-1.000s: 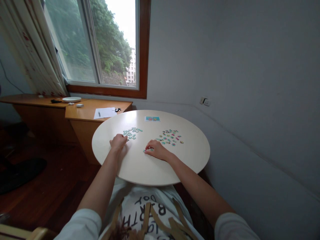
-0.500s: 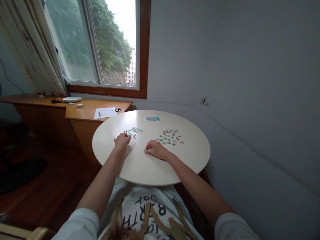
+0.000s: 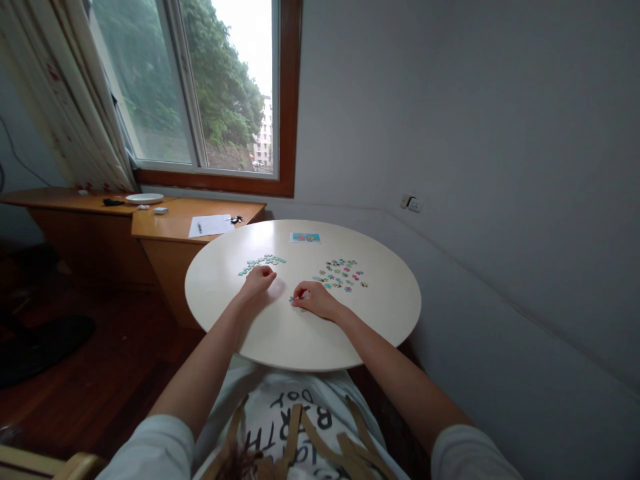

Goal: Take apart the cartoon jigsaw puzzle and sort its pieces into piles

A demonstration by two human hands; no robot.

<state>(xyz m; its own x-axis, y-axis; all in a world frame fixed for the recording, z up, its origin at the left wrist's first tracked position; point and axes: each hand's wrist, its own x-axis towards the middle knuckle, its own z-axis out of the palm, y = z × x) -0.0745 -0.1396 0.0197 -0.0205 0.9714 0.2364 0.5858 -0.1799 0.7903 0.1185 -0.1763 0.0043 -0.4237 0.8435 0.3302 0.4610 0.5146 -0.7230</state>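
Observation:
A round cream table (image 3: 390,313) carries two scatters of small jigsaw pieces. Teal pieces (image 3: 263,262) lie left of centre; a mixed pink, yellow and teal pile (image 3: 341,274) lies right of centre. My left hand (image 3: 258,281) rests just below the teal pieces with its fingers curled; what it holds, if anything, is hidden. My right hand (image 3: 311,298) is pinched over a small cluster of pieces (image 3: 293,299) on the tabletop, just left of the mixed pile. A small picture card (image 3: 305,237) lies at the far side.
An orange wooden desk (image 3: 150,227) stands to the left under a window, with a sheet of paper (image 3: 210,226), a white plate (image 3: 144,198) and small items. A grey wall and ledge with a socket (image 3: 410,203) run along the right.
My left hand has slid right across the table, from the left edge of the teal pieces toward my right hand. The right hand has stayed put over the small cluster.

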